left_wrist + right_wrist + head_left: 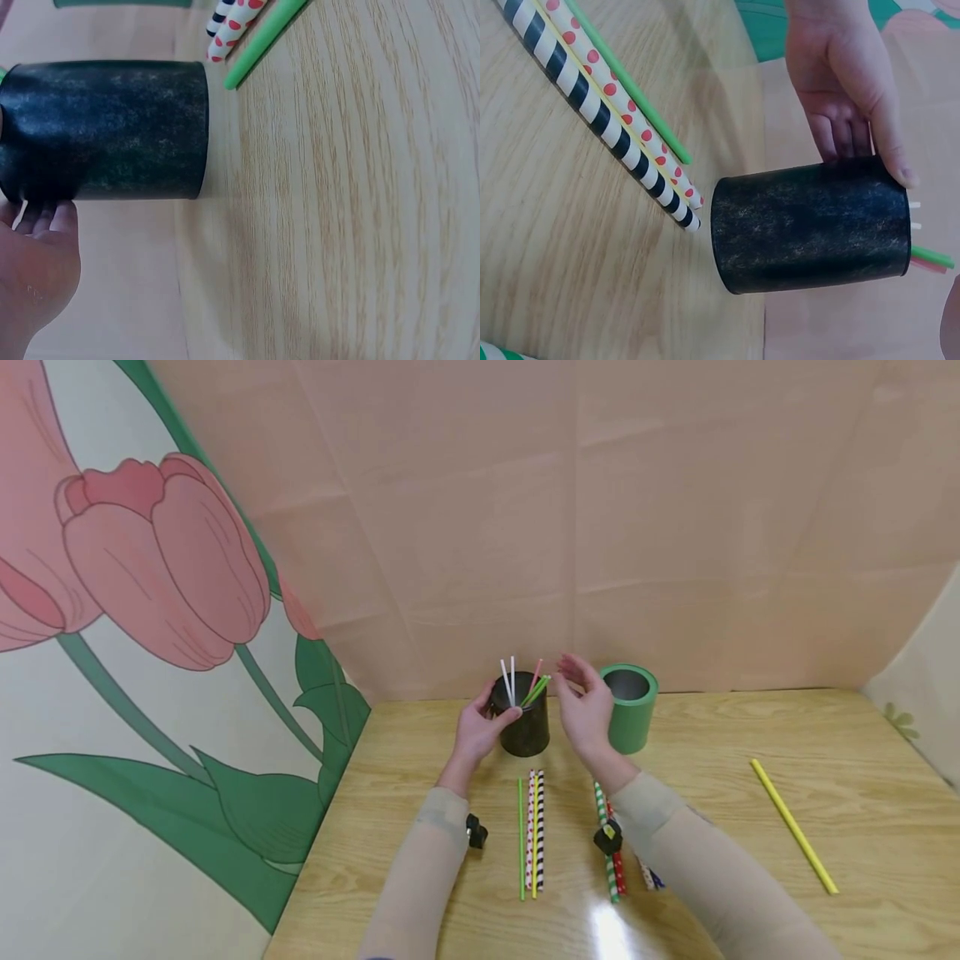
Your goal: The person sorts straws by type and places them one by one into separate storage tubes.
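My left hand (480, 731) grips a black cup (527, 735) on the wooden table, its thumb at the rim and fingers around the side. Out of the cup stick white straws (512, 677), a pink straw (536, 672) and green straws (538, 689). The right hand (587, 706) is beside the rim, its bent fingertips close to the ends of the green straws and nothing visible between them. In the right wrist view only a sliver of that hand shows at the edge, while the left hand (847, 90) is seen holding the cup (814, 229).
A green cup (632, 718) stands right of the black one. In front lie a green straw (521, 839), a polka-dot straw (530, 835), a yellow straw and a black-striped straw (541, 835). More patterned straws (609, 868) lie under the right forearm. A thick yellow straw (793, 827) lies far right.
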Motion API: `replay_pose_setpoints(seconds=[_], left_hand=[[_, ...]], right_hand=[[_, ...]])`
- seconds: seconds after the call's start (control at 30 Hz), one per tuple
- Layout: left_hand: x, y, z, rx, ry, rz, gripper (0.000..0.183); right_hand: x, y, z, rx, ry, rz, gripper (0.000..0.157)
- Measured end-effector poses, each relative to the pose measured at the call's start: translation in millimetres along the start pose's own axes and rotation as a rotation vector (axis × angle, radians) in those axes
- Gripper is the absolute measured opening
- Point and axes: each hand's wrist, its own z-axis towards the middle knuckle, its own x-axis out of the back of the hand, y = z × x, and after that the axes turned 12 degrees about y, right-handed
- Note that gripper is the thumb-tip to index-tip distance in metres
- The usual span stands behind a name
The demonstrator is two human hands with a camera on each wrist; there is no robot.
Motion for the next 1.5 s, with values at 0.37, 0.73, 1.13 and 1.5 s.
replay_pose_setpoints(seconds=[0.37,0.73,1.13,1.5], left_hand=[[-0.3,0.5,-0.1,0.02,0.002,0.022,0.083],[0.2,-1.6,1.6,0.011,-0.004,0.017,0.083],[-0.4,-0.9,2.6,0.017,-0.005,-0.02,0.083],[0.0,0.0,1.9,0.019,-0.001,-0.034,0.082]], right_hand=[[20.6,-3.3,-18.5,-0.106,0.007,-0.01,0.036],[46.6,21.6,-50.4,-0.328,-0.309,-0.151,0.038],[54.9,38.1,-94.6,-0.58,-0.653,-0.169,0.037],[63.3,30.4,-90.8,-0.547,-0.63,-0.239,0.037]])
